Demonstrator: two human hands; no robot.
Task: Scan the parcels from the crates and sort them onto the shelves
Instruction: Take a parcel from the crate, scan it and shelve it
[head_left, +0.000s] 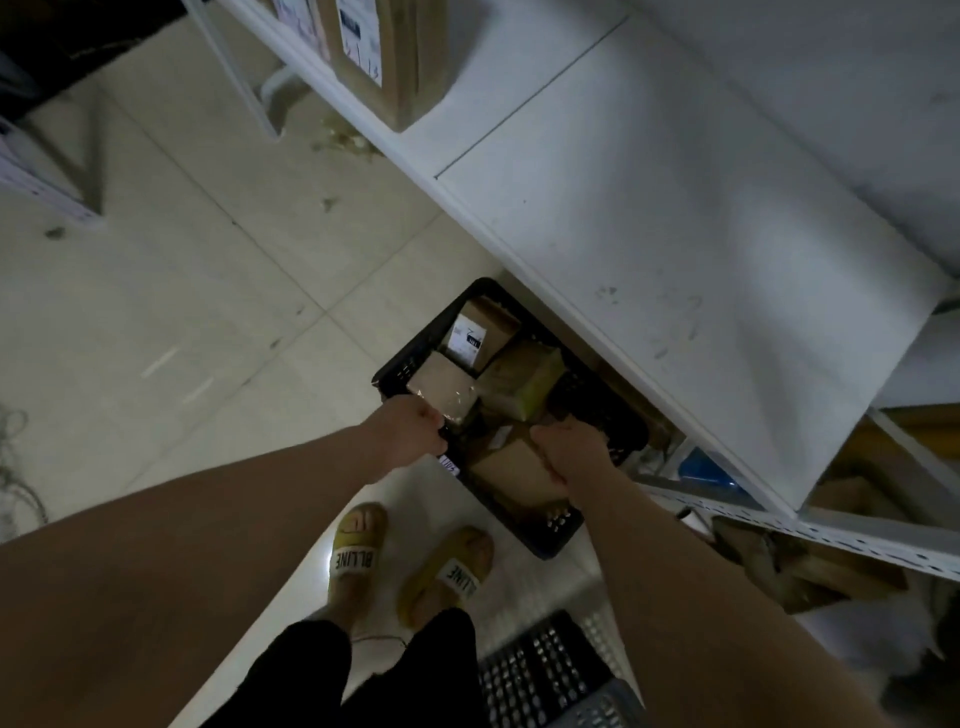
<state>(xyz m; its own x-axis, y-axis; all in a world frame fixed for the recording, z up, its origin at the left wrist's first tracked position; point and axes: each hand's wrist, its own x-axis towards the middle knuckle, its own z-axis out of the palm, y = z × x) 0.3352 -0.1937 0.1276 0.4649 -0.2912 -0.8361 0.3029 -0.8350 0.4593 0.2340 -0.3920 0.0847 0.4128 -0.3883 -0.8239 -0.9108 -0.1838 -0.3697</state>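
Pale floor tiles (208, 312) fill the left, and a white shelf (675, 208) runs from 12 to 4 o'clock with one box (384, 57) standing at its 12 o'clock end. Just below centre a black crate (519, 525) sits on the floor, its far side tucked under the shelf edge, with several parcels (480, 332) inside. The left hand (410, 434) curls round the crate's 9 o'clock rim. The right hand (571, 454) is curled at the 3 o'clock side over a brown parcel (511, 470); whether it grips the rim or that parcel cannot be told. The step looks like getting at the crate's contents before scanning. Next comes lifting one parcel clear with its label facing up.
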